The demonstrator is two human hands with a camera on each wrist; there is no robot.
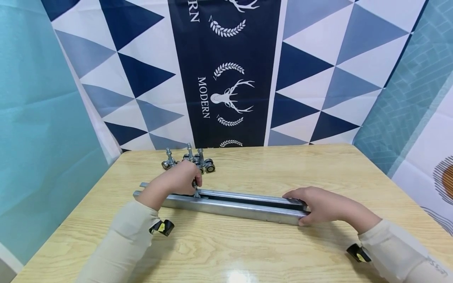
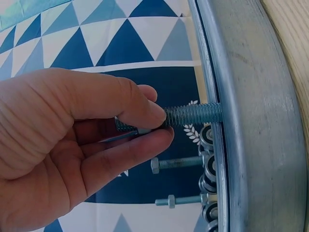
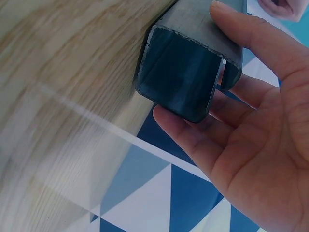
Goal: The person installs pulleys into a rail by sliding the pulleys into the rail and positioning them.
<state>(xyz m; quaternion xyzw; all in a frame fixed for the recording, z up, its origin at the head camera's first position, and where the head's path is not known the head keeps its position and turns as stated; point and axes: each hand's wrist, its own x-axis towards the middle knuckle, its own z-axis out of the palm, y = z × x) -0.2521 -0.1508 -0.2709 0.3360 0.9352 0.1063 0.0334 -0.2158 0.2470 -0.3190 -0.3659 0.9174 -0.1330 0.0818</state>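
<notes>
A long metal C-channel rail [image 1: 240,210] lies across the table with its slot facing up. Near its left part, my left hand [image 1: 182,177] pinches a threaded bolt [image 2: 195,115] between thumb and fingers. The bolt stands up out of the slot, and whatever is below it is hidden inside the rail. My right hand [image 1: 325,204] grips the rail's right end, thumb on the near side and fingers on the far side. In the right wrist view the rail's open end [image 3: 181,72] shows a hollow, dark inside.
Several roller trolleys [image 1: 209,166] with upright bolts stand behind the rail at the back left, partly hidden by my left hand. The wooden table [image 1: 247,247] ends at a patterned cloth backdrop [image 1: 226,78]. A teal cloth [image 1: 42,129] hangs at the left.
</notes>
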